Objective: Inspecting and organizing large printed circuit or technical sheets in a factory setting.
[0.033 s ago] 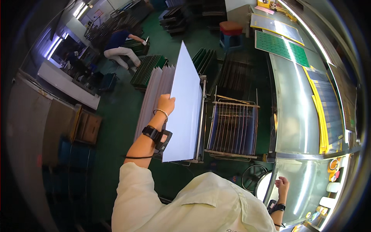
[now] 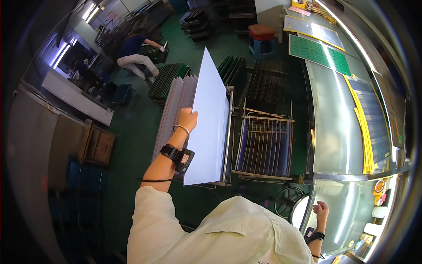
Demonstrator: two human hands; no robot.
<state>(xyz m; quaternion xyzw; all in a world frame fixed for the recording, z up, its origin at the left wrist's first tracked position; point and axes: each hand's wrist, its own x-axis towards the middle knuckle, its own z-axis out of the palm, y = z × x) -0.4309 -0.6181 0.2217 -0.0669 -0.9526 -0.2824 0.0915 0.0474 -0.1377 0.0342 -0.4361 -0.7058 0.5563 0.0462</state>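
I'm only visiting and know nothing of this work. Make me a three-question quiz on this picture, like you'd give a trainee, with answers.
1. Which hand grips the large flat white sheet?
2. True or false: in the picture, the thin-barred metal rack stands left of that sheet.
3. Fill in: the flat green rectangular panel lies on the picture's ____ side.

Key: 1. The left hand. 2. False. 3. Right.

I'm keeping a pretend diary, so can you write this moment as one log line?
left hand: grips white board by edge | right hand: half curled, near shiny table | metal rack: right of board
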